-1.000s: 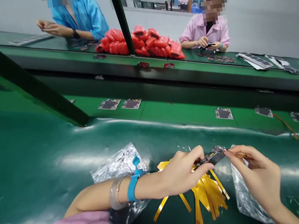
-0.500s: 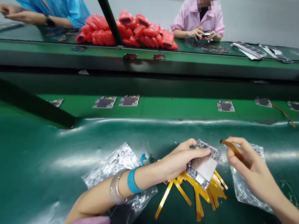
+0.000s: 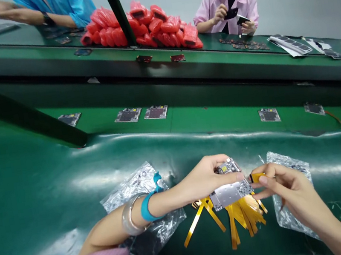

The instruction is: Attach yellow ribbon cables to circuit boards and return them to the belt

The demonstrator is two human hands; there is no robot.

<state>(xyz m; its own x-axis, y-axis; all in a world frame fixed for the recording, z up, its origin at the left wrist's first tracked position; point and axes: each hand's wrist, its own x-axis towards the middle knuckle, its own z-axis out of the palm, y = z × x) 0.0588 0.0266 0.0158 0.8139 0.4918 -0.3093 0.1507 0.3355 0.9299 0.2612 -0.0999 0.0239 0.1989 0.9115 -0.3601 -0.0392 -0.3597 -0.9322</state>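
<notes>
My left hand (image 3: 210,177) grips a circuit board (image 3: 229,193) by its edges, thumb across its face. The board has a silver metal shield and a small yellow patch, and it is held tilted above the mat. Between the thumb and fingers of my right hand (image 3: 282,181) is an orange flat flex cable (image 3: 258,177), its dark end close to the board's right edge. Whether the two touch I cannot tell. Beneath the board lies a fanned pile of flex cables (image 3: 244,217) on the green mat. A blue wrist strap (image 3: 147,208) and a clear bangle circle my left wrist.
Silvery plastic bags lie left (image 3: 157,237) and right (image 3: 296,215) of the pile. Several circuit boards (image 3: 128,115) rest on the green belt (image 3: 207,117) ahead. Across it are red wrapped bundles (image 3: 144,26), a slanting dark post (image 3: 22,112) and two people at work.
The board has turned flatter in my left hand. My right hand has brought the flex cable down to the board's right edge. Boards on the belt appear shifted right.
</notes>
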